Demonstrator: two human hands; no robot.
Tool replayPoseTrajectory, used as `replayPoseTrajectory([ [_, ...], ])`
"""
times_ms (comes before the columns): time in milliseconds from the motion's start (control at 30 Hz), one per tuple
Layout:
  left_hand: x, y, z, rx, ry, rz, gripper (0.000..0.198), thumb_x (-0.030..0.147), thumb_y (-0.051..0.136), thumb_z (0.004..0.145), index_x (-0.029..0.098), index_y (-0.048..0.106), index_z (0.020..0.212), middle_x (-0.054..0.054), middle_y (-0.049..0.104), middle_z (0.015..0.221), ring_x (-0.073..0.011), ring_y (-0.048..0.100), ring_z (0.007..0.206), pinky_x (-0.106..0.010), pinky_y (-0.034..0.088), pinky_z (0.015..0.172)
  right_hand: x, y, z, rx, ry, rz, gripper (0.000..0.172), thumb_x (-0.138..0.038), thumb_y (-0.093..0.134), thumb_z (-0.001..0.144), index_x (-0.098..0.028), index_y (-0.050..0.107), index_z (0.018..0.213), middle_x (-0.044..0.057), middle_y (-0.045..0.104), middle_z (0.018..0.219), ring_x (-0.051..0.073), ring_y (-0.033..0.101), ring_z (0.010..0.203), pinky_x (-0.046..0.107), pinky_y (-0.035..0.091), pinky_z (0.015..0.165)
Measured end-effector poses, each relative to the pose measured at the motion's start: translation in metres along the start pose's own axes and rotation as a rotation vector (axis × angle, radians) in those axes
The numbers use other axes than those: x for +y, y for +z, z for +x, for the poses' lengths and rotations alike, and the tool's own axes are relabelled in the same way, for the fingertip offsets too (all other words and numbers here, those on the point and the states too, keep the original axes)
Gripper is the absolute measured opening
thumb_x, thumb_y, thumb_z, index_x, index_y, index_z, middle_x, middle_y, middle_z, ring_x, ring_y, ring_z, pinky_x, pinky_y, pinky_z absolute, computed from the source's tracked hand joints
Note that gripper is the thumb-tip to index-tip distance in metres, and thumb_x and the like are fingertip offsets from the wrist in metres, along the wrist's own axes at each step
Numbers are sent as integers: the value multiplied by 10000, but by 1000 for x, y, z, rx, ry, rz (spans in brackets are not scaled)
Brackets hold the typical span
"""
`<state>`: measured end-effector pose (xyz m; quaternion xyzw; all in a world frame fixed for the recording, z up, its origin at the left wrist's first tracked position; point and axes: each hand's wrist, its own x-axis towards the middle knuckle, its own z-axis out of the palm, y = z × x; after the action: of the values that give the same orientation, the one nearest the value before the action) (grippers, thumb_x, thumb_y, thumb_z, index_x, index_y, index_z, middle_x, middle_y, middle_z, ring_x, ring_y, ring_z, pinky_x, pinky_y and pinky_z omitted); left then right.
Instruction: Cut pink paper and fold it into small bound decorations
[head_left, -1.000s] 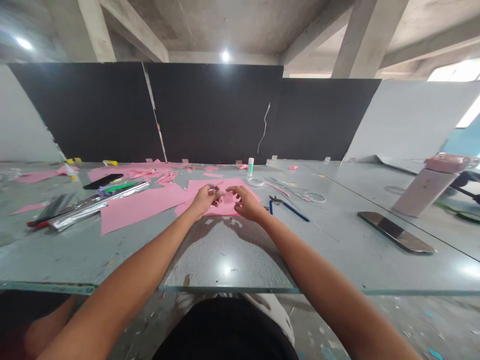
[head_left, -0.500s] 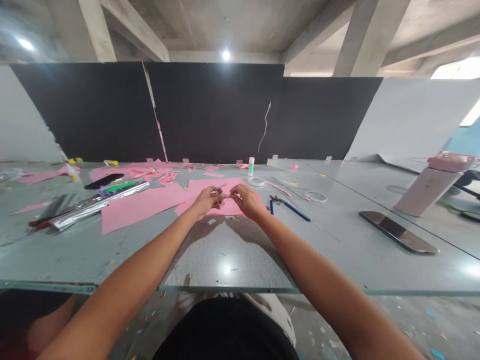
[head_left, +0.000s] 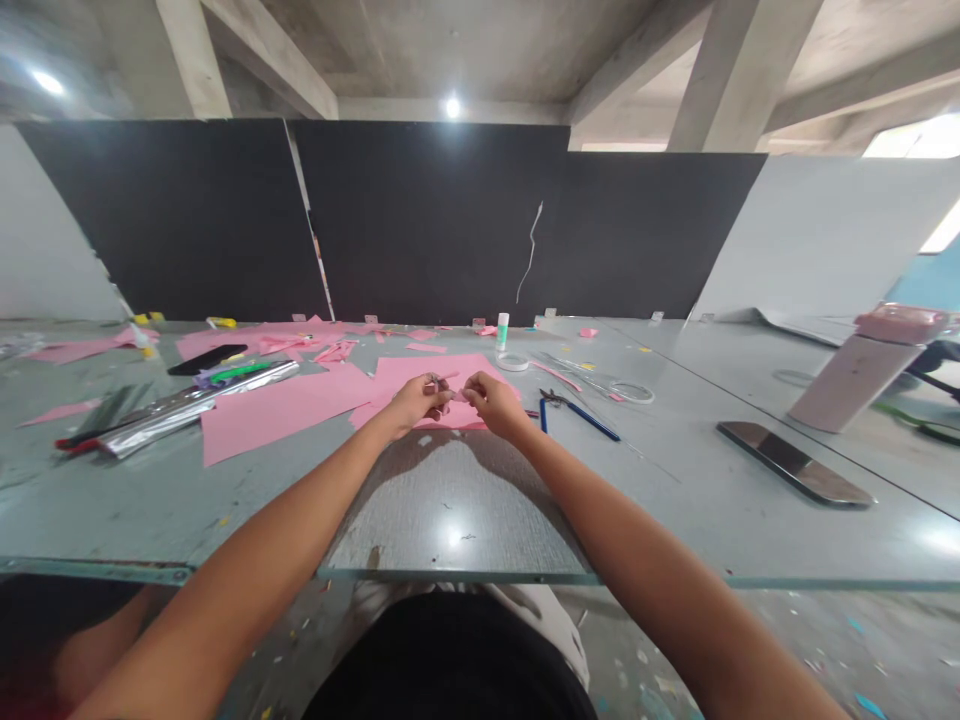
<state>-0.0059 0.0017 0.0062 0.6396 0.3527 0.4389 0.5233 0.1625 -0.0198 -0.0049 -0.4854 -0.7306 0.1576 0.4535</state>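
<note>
Both of my hands meet over a pink paper sheet (head_left: pixel 420 372) lying on the grey table (head_left: pixel 450 500). My left hand (head_left: pixel 417 400) and my right hand (head_left: pixel 491 402) are closed, fingertips pinched together on a small pink paper piece (head_left: pixel 454 396) held between them. A thin pink strip sticks up from the left fingers. A larger pink sheet (head_left: pixel 277 412) lies to the left of my hands.
Blue-handled scissors (head_left: pixel 577 412) lie just right of my right hand. A glue stick (head_left: pixel 502 332) and a tape ring (head_left: pixel 513 363) stand behind. Silver foil roll (head_left: pixel 187 408) at the left, a phone (head_left: pixel 795 462) at the right, a pink-lidded box (head_left: pixel 862 372) far right. Pink scraps litter the back.
My hands have drawn slightly closer together and a little toward the back, still pinching the small pink piece. Nothing else has moved.
</note>
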Motion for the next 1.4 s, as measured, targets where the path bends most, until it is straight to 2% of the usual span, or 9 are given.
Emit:
replayPoseTrajectory([
  [300,4,-1,-2,35,-47,-98,316,214,770,610,156,501,767,37,545,584,-80,538,495,-196,413,473,-3,-3,0,53,-51,-74,36,-210,488,792,-196,520,785,22,606,793,152,532,730,286,400,721],
  [567,0,-3,0,93,-66,-171,288,187,758,622,152,511,766,34,542,588,-82,535,491,-199,418,464,2,-4,1,28,-148,-171,48,-167,498,810,-187,541,818,34,594,851,152,532,778,278,393,733],
  [900,-4,1,2,39,48,94,265,178,760,632,127,537,765,28,555,596,-84,544,457,-205,416,436,4,-3,2,37,-204,-168,36,-169,528,812,-184,558,801,48,588,878,160,520,812,284,391,760],
  [1000,-2,3,1,37,37,130,237,181,741,660,133,526,749,32,548,556,-84,541,452,-199,418,436,2,-4,1,23,-187,-158,46,-166,522,812,-181,565,803,49,597,886,157,521,797,278,386,743],
  [1167,0,6,-1,46,20,141,227,169,726,675,140,515,752,61,500,507,-77,517,430,-189,402,412,-2,-3,-1,-30,-99,-167,75,-200,500,833,-186,573,843,15,606,758,150,520,698,265,364,664],
  [1400,2,7,-2,73,25,63,198,148,699,687,144,511,750,65,493,520,-68,498,418,-190,404,403,0,-2,1,-32,-102,-93,150,-265,609,766,-192,585,895,15,629,809,129,530,674,252,390,655],
])
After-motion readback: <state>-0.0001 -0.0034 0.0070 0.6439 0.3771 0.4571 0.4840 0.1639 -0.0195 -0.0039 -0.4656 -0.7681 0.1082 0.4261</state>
